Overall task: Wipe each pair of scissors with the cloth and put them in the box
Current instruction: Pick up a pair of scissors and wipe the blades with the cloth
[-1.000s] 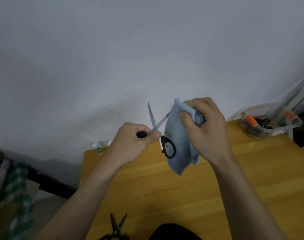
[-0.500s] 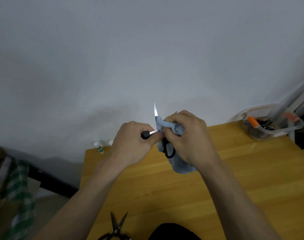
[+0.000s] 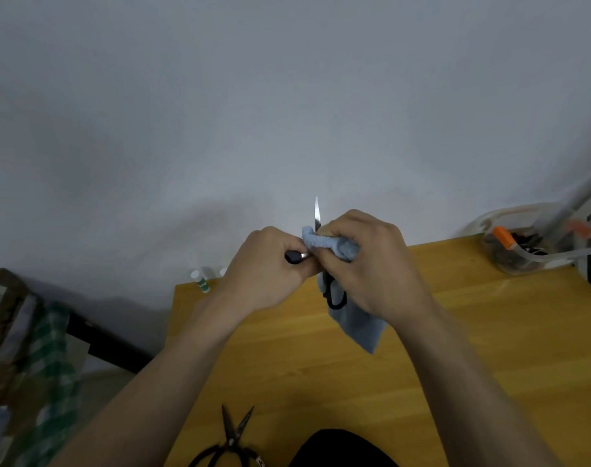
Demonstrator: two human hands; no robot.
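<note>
Wrapping cloth (image 3: 354,318) over scissors (image 3: 317,214) blade now; hands closer together.

Black-handled scissors (image 3: 317,217) point up, wrapped in the blue cloth (image 3: 354,318) — clear box (image 3: 536,251) far right.

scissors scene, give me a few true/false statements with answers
1. The right hand grips a blue cloth wrapped on the scissors. True.
2. The left hand is empty. False: it grips one black handle of the scissors being wiped.
3. A black pair of scissors lies on the wooden table at the near edge, blades apart. True.
4. The clear box sits at the table's near left corner. False: it sits at the far right corner.
5. A blade tip points down at the table. False: the visible blade points up, above the cloth.
</note>
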